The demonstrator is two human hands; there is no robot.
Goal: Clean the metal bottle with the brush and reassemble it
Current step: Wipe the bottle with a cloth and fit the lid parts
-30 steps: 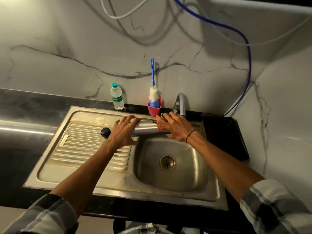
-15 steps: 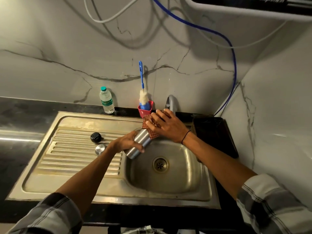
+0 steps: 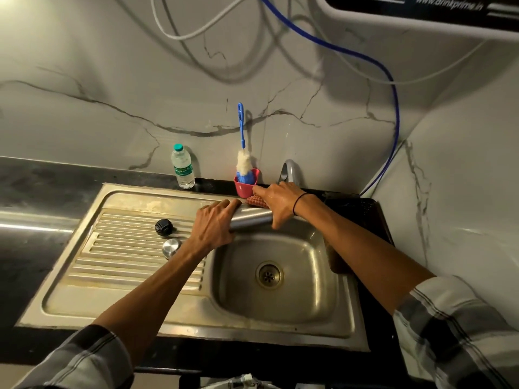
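You hold the metal bottle point(image 3: 250, 219), a smooth brushed-steel cylinder, lying nearly level over the back edge of the steel sink point(image 3: 323, 301). Your left hand point(image 3: 214, 228) wraps its curled fingers over the bottle's left end in a firm grip. Your right hand point(image 3: 279, 202) closes round the other end, thumb pointing down across the steel, and presses a reddish checked cloth point(image 3: 256, 201) against the bottle.

Just behind your right hand, the brush point(image 3: 241, 153), with a thin blue plastic handle and fluffy white bristles, stands upright in a small red cup point(image 3: 247, 187) beside the curved grey tap point(image 3: 289, 171). On the ribbed draining board lie a round black cap point(image 3: 163, 226) and, nearer you, a shiny domed metal lid point(image 3: 171, 245), close together but apart. A clear plastic water bottle point(image 3: 182, 169) with a green cap stands on the dark tabletop point(image 3: 42, 175) against the veined marble wall.
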